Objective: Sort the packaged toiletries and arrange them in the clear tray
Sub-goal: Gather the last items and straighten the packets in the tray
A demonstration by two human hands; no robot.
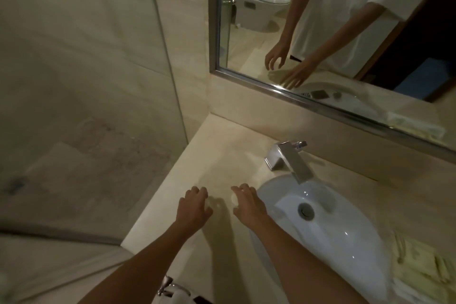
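Yellow towel [424,266] cut off by the right edge, its folds blurred

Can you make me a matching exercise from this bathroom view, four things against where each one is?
Things:
1. faucet
2. sink
3. yellow towel
4. left hand

Places:
A. lower right, beside the basin
B. over the bare counter, left of the basin
C. behind the basin, spout over it
D. set into the counter, drain in the middle

Pairs: 1-C, 2-D, 3-A, 4-B

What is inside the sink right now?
The sink shows only its metal drain, with the tap spout above it. No toiletries or tray lie in it. The right forearm covers its near-left rim.
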